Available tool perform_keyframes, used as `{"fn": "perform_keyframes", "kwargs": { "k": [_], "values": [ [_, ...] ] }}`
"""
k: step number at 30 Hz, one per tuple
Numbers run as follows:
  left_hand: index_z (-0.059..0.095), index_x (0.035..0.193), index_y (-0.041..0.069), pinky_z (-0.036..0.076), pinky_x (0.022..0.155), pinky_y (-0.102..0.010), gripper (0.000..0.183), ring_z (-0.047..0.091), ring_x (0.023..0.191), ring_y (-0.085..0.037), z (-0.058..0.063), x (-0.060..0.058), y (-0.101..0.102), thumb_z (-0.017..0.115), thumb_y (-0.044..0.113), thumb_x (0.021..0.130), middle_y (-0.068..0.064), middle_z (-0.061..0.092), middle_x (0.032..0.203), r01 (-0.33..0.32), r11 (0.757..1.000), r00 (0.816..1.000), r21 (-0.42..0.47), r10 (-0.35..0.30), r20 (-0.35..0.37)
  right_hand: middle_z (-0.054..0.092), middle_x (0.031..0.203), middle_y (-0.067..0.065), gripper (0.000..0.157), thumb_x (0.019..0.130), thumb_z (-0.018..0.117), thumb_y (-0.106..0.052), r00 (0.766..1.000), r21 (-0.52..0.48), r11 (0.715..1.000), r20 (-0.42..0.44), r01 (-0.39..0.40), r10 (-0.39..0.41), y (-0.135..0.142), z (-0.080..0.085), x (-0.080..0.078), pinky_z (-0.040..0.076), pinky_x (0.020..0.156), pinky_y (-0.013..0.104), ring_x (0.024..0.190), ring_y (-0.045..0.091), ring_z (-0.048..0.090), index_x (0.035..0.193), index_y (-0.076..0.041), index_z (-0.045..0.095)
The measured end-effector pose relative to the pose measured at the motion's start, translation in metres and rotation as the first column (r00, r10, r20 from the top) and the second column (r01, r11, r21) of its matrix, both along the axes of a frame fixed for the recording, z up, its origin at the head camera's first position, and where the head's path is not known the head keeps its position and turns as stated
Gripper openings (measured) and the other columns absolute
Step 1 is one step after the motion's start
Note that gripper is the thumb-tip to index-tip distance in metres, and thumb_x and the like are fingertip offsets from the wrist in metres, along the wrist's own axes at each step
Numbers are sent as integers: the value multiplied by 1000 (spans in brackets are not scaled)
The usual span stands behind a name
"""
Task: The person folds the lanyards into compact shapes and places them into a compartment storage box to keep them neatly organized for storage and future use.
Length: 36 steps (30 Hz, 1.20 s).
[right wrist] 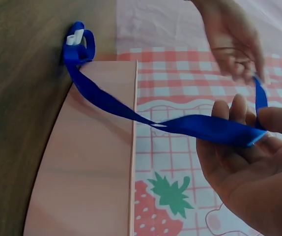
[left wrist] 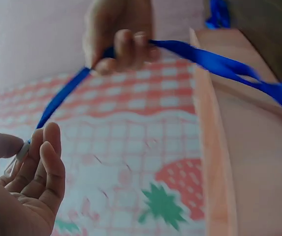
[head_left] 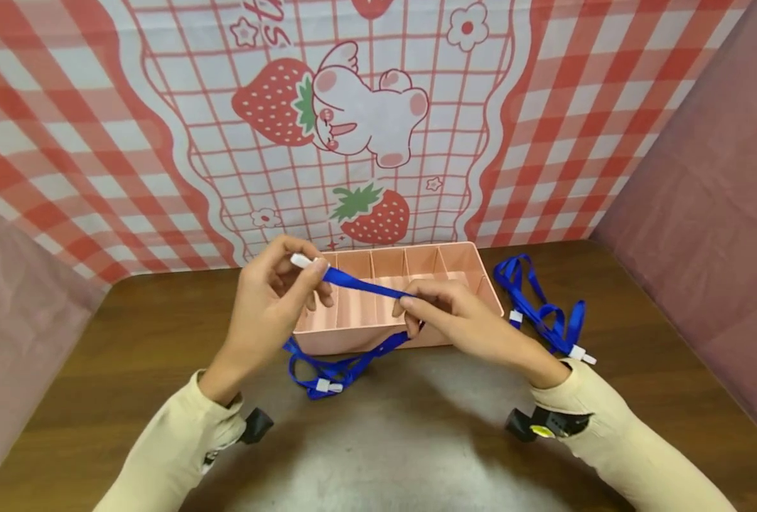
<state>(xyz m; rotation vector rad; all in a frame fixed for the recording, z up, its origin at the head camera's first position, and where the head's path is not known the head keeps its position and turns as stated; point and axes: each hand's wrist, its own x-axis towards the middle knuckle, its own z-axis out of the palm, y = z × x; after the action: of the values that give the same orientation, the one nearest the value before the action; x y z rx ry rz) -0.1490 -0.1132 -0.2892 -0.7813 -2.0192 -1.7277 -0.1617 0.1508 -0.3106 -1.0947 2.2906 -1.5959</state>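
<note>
Head view: left fingers [head_left: 304,284] pinch a white plastic clip [head_left: 300,260], right fingers [head_left: 440,289] a flat blue ribbon [head_left: 365,286].

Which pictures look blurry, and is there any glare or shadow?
Head view: fairly sharp, pale glare on the table, darker shadows near the sleeves; left wrist view: hazy, the right hand softly blurred; right wrist view: also hazy, the left hand soft.

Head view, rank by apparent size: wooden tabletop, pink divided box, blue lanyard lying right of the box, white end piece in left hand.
1. Wooden tabletop
2. Pink divided box
3. Blue lanyard right of the box
4. White end piece in left hand: smallest, even raised toward the camera
</note>
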Motion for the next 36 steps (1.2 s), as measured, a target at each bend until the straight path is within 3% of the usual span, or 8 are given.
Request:
{"fn": "perform_keyframes", "kwargs": {
  "k": [6, 10, 15, 17, 24, 30, 32, 36],
  "values": [
    [57, 100, -5, 54, 53, -30, 11, 67, 59, -23, -24, -5, -30, 58, 6, 100, -19, 67, 72, -73, 997, 993, 26, 70, 99, 57, 72, 3, 19, 105, 50, -13, 995, -6, 998, -82, 59, -59, -3, 5, -2, 46, 59, 29, 63, 20, 53, 95, -13, 67],
    [50, 103, -5, 57, 58, -35, 13, 70, 66, -30, -44, -9, -40, 50, 8, 104, -21, 69, 77, 27, 999, 978, -33, -20, 210, 57, 72, 2, 18, 105, 52, -18, 994, 31, 997, -81, 77, -74, -7, 5, -3, 42, 54, 28, 59, 20, 50, 96, -16, 67],
    [43, 104, -1, 59, 72, -47, 16, 71, 88, -37, -77, -7, -44, 39, 14, 109, -25, 71, 96, 277, 944, 870, -179, -167, 464, 60, 74, 3, 15, 104, 54, -13, 995, 79, 996, -95, 30, -23, -15, 0, -7, 46, 62, 28, 67, 20, 56, 94, -11, 65],
    [44, 102, 2, 58, 77, -47, 16, 70, 98, -35, -88, -3, -47, 39, 16, 109, -22, 71, 105, 327, 912, 853, -250, -171, 492, 61, 75, 3, 15, 103, 54, -12, 993, 109, 994, -115, 5, 7, -20, -3, -7, 48, 64, 28, 70, 20, 58, 93, -10, 65],
    [46, 95, 16, 48, 88, -32, 16, 61, 118, -20, -107, 16, -60, 41, 24, 109, -1, 67, 125, 338, 785, 904, -519, -119, 410, 62, 74, -8, 15, 101, 57, -14, 977, 255, 967, -199, -18, 71, -32, -9, -4, 50, 64, 24, 71, 5, 58, 90, -14, 67],
    [50, 105, 15, 51, 93, -44, 10, 62, 117, -23, -109, 32, -66, 43, 21, 108, -7, 65, 128, 202, 678, 966, -707, -17, 259, 52, 67, -15, 16, 99, 62, -22, 937, 391, 920, -320, -2, 138, -33, -9, -3, 42, 58, 21, 63, 0, 50, 85, -16, 66],
    [52, 108, 13, 51, 93, -45, 9, 63, 114, -23, -107, 39, -69, 45, 20, 107, -9, 66, 125, 132, 646, 979, -751, 33, 201, 47, 65, -16, 17, 97, 66, -24, 924, 448, 894, -340, -1, 172, -32, -8, -2, 38, 55, 20, 60, -1, 45, 82, -17, 63],
    [51, 98, 15, 51, 70, -33, 7, 58, 80, -10, -103, 50, -78, 51, 18, 105, 4, 60, 89, 28, 589, 984, -808, 125, 125, 39, 63, -14, 26, 92, 72, -24, 920, 547, 837, -332, 9, 207, -27, -7, 1, 31, 52, 19, 56, -1, 37, 75, -19, 53]
  ]
}}
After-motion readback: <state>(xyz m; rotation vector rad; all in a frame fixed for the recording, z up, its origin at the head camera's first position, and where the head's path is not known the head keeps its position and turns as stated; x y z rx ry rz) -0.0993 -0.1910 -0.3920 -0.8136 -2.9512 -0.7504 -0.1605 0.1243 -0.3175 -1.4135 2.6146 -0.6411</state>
